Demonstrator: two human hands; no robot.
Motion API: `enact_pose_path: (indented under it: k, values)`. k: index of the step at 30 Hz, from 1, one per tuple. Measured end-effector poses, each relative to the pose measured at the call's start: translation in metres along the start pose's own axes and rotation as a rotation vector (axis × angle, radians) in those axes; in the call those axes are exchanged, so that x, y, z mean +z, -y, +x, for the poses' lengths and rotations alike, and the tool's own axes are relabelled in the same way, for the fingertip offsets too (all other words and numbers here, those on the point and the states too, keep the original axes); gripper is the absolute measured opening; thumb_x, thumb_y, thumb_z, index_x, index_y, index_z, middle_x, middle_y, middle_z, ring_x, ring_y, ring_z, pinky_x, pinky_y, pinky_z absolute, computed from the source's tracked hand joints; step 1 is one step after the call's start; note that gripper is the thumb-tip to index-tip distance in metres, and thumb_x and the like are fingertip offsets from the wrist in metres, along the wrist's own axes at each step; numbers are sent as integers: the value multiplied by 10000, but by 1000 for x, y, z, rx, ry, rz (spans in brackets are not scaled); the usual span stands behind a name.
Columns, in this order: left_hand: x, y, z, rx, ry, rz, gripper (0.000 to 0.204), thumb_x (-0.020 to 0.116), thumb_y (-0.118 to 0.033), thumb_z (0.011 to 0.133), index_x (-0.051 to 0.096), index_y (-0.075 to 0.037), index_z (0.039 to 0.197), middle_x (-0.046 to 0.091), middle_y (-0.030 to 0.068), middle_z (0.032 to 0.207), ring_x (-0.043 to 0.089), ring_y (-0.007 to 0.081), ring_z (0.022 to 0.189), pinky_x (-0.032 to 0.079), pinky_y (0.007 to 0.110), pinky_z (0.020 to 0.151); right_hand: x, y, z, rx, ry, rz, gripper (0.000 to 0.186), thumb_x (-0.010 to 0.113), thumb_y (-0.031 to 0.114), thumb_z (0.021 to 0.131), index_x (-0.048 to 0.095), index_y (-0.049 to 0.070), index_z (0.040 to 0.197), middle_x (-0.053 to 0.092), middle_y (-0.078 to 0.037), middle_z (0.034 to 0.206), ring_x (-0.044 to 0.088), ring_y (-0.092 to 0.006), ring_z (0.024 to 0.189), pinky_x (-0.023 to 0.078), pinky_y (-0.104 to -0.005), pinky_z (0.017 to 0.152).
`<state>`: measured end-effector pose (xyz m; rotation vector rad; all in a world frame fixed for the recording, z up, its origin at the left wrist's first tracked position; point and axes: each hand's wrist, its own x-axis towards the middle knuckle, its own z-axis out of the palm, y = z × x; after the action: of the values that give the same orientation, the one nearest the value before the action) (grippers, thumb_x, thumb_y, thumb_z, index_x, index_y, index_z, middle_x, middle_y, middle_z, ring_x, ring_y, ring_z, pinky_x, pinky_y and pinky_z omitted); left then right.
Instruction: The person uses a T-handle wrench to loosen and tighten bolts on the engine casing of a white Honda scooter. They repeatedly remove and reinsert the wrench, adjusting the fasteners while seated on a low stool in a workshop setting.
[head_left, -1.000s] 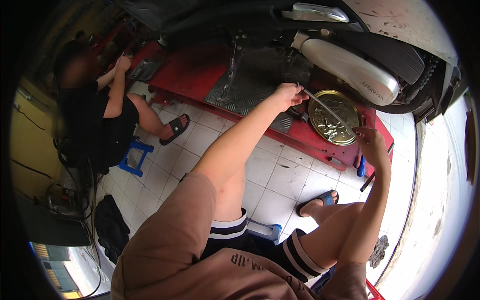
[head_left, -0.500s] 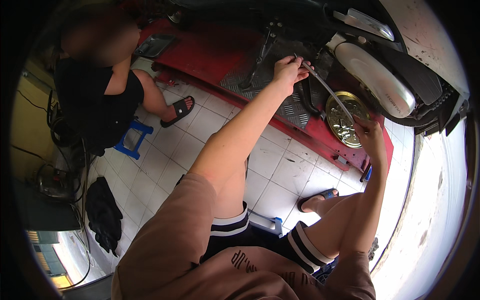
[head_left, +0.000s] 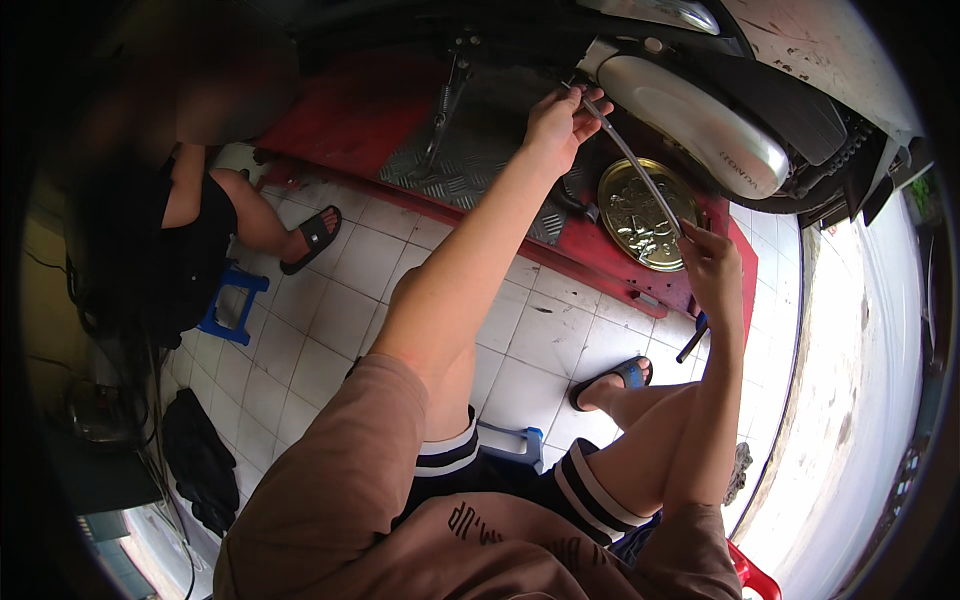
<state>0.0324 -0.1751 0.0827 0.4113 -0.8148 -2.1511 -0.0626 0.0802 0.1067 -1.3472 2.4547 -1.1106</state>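
Observation:
A long slim metal rod (head_left: 640, 170) runs between my two hands, with a slight bend in its look. I cannot make out what sort of tool it is. My left hand (head_left: 562, 125) pinches its far end beside the motorbike's silver engine cover (head_left: 700, 120), other fingers partly spread. At the near end my right hand (head_left: 710, 262) is closed around it. Below the rod, a round gold-coloured tray (head_left: 625, 225) with small metal parts in it lies on the red lift platform (head_left: 575, 252).
Another person in dark clothes (head_left: 120, 260) sits at the left by a blue stool (head_left: 233, 303). A blue-handled tool (head_left: 697, 335) sticks out at the platform's near edge. White floor tiles (head_left: 350, 270) spread below; a black cloth (head_left: 200, 450) lies at left.
My view has shifted, so the motorbike, tray and platform sit further left and higher. Both hands keep hold of the rod in much the same pose.

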Motion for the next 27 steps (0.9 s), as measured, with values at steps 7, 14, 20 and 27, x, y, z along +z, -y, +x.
enact_pose_path:
  k: [7, 14, 20, 27]
  values:
    - [18, 8, 11, -152, 128, -1, 151, 464, -117, 975, 545, 5, 1013, 629, 145, 1097, 614, 294, 1057, 562, 281, 743, -12, -22, -13, 6, -117, 48, 264, 657, 45, 801, 700, 55, 1062, 661, -176, 690, 522, -83, 485, 422, -253, 499]
    - [34, 11, 10, -180, 113, 43, 145, 512, -98, 956, 581, 29, 967, 639, 148, 1031, 623, 274, 1043, 566, 249, 763, -20, -27, -20, 14, -179, 123, 234, 661, 50, 799, 705, 31, 1028, 627, -145, 622, 502, -105, 488, 410, -264, 501]
    - [38, -19, 14, -45, 101, 226, 116, 565, -77, 926, 596, 35, 927, 638, 120, 940, 651, 235, 922, 574, 218, 678, 17, -4, -25, 70, -206, 337, 213, 687, 87, 803, 699, -29, 981, 602, -126, 579, 465, -84, 493, 388, -261, 488]
    - [23, -50, 24, -158, 162, 237, 142, 558, -50, 922, 585, 67, 997, 628, 143, 971, 635, 193, 883, 568, 193, 687, 17, 25, -23, 300, 183, 820, 189, 558, 85, 920, 689, -51, 927, 468, 36, 523, 369, -26, 436, 275, -230, 392]
